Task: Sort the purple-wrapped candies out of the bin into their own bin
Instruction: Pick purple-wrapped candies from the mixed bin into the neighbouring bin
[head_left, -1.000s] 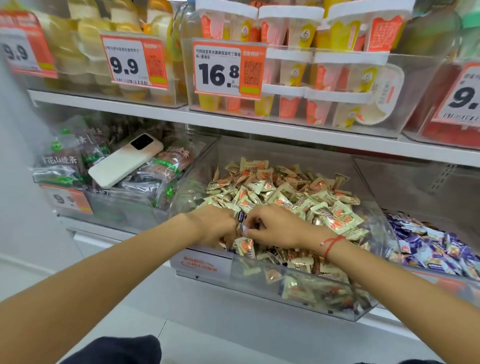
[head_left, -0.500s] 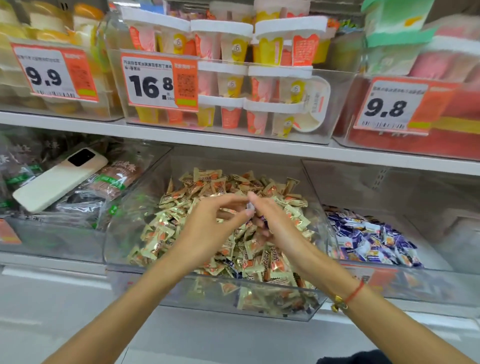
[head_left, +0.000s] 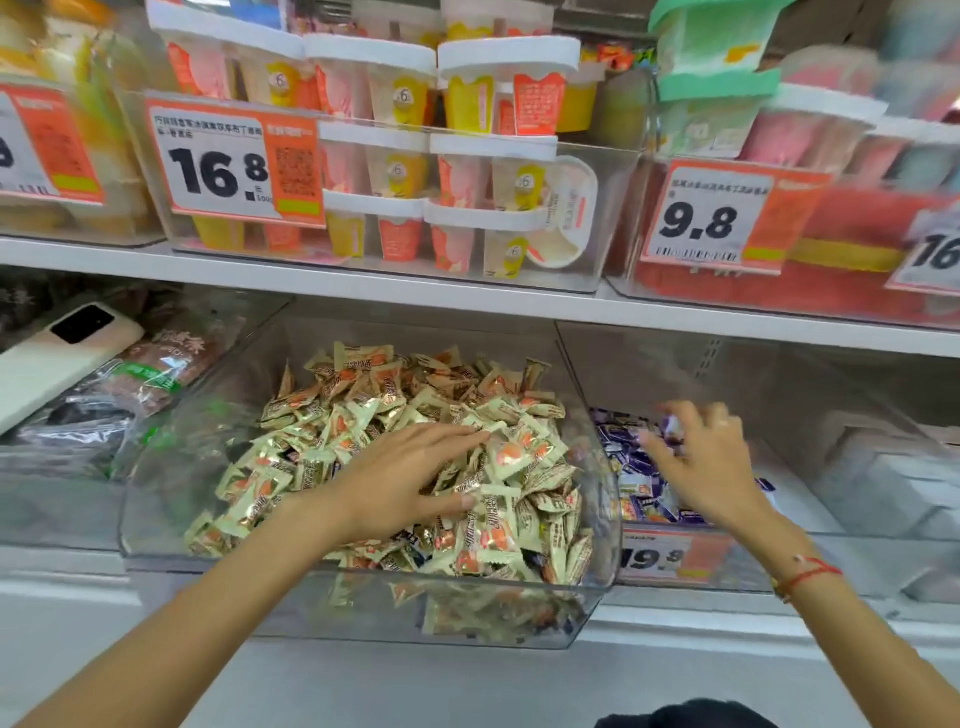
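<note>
The left hand (head_left: 410, 483) is lying flat on the gold candies (head_left: 363, 415) in the middle bin (head_left: 363, 618), its grip wide, fingers spread and holding nothing. The right hand (head_left: 711, 462) is hovering over the right bin (head_left: 701, 577), above the purple candies (head_left: 628, 467) heaped there; a purple candy (head_left: 671, 427) is showing at its blurred fingertips, though whether that grip is pinching it I cannot tell. A phone (head_left: 57, 358) is lying on the left bin's packets (head_left: 150, 374).
</note>
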